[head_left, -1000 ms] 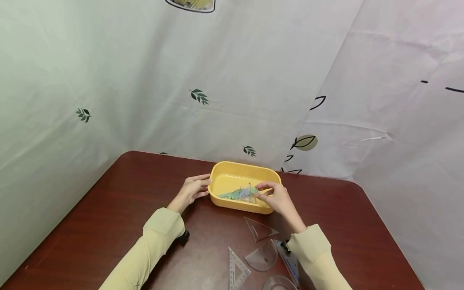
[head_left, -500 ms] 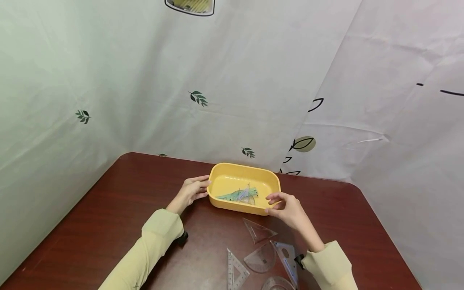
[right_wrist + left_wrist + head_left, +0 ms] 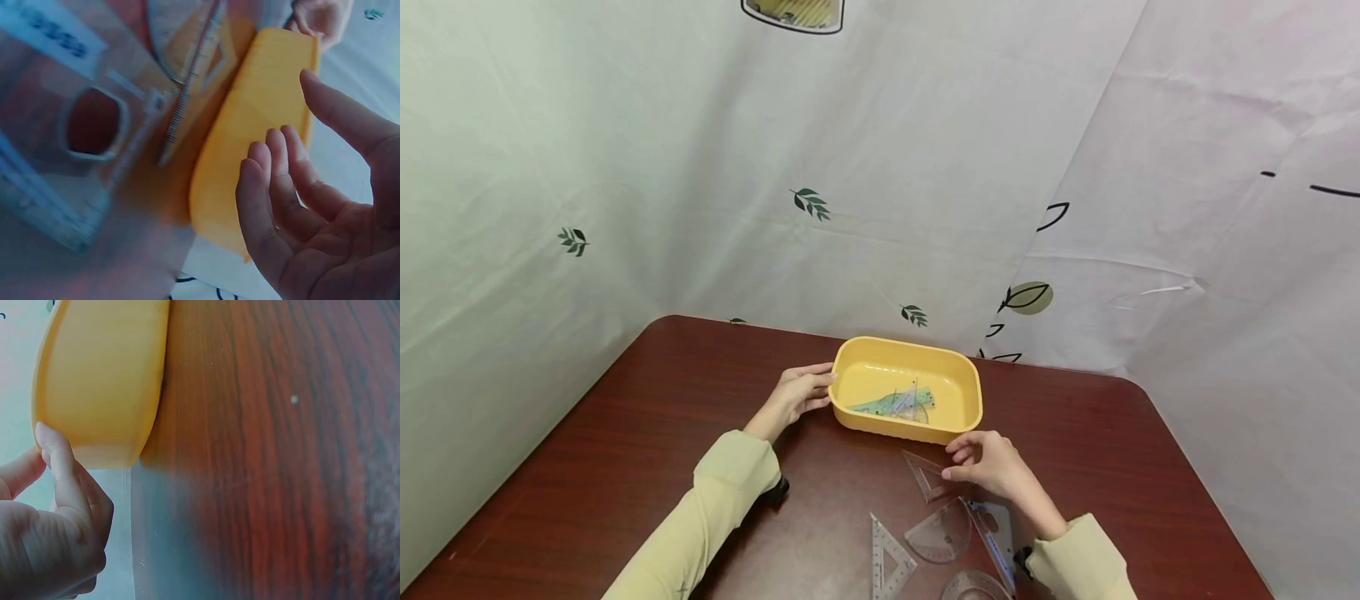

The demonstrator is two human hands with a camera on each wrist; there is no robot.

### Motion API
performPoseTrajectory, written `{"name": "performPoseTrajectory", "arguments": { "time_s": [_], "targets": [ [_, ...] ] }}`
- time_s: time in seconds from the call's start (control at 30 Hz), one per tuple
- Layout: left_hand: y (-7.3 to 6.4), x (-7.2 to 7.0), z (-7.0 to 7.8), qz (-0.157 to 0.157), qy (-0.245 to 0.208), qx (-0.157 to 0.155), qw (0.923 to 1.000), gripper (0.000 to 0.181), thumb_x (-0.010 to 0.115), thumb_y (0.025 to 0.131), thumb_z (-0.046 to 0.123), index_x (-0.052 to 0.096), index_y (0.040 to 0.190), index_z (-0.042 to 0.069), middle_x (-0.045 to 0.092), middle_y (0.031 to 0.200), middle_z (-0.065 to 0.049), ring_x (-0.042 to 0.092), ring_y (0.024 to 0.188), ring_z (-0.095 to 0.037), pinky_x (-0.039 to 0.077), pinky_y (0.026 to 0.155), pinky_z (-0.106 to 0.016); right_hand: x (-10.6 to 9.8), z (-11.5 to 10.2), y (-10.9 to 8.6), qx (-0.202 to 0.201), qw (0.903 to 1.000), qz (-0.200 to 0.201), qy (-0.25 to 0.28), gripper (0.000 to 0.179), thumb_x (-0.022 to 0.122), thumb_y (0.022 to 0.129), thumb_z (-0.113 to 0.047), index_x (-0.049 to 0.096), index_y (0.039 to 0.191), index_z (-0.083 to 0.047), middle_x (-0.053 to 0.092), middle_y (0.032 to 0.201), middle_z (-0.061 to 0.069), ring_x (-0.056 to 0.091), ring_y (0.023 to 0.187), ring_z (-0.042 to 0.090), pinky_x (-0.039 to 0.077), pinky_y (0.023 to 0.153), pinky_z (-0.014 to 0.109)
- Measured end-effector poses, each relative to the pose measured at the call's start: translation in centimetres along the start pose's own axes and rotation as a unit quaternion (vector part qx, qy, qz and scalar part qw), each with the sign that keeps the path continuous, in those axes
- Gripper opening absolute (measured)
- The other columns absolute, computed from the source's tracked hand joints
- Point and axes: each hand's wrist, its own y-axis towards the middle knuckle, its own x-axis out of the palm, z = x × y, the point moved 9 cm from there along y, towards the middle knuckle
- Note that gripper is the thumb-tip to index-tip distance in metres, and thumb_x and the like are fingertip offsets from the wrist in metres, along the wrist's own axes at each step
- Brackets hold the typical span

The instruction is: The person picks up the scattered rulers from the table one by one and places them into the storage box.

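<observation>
My left hand [image 3: 790, 402] pinches the left rim of a yellow plastic tray [image 3: 962, 370]; in the left wrist view, thumb and fingertip meet at the rim [image 3: 39, 394]. A green ruler [image 3: 880, 404] and small clear drawing pieces lie inside. Just outside the tray's front right corner is my right hand [image 3: 992, 463], holding nothing, its fingers loosely bent. It hovers over the right end of a clear set square [image 3: 921, 477], hiding part of it. In the right wrist view the palm and fingers [image 3: 284, 187] appear beside the tray's outer wall.
Nearer me on the dark red wooden table [image 3: 625, 467] lie a clear protractor [image 3: 942, 533], a set square with ruled edges [image 3: 887, 562], a bigger one with blue lettering [image 3: 996, 537] and another round protractor [image 3: 973, 586]. A patterned white curtain [image 3: 865, 258] hangs behind the table.
My right hand has come out from over the tray's contents, moving past the front right corner to the set square outside. The left hand has stayed at the rim.
</observation>
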Motion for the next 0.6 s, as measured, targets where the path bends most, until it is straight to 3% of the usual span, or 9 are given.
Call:
{"name": "performPoseTrajectory", "arguments": {
  "time_s": [0.33, 0.6],
  "targets": [
    [0.1, 0.0, -0.1, -0.002, 0.001, -0.011, 0.9999, 0.048, 0.065, 0.092, 0.012, 0.053, 0.138, 0.009, 0.068, 0.083, 0.002, 0.063, 0.066, -0.006, 0.056, 0.061, -0.017, 2.0, 1.4, 0.1, 0.011, 0.9996, -0.009, -0.024, 0.034, 0.089, 0.066, -0.020, 0.071, 0.091, -0.006, 0.067, 0.079, 0.003, 0.061, 0.069, 0.009, 0.052, 0.061, 0.023],
    [0.1, 0.0, 0.0, -0.009, -0.003, -0.008, 0.9999, 0.048, 0.065, 0.092, 0.012, 0.052, 0.139, 0.008, 0.070, 0.091, -0.001, 0.064, 0.067, -0.006, 0.056, 0.061, -0.018, 2.4, 1.3, 0.2, 0.025, 0.9977, 0.001, -0.064, 0.039, 0.091, 0.062, -0.026, 0.069, 0.091, -0.012, 0.065, 0.082, -0.001, 0.057, 0.073, 0.010, 0.048, 0.066, 0.028]
  ]
}}
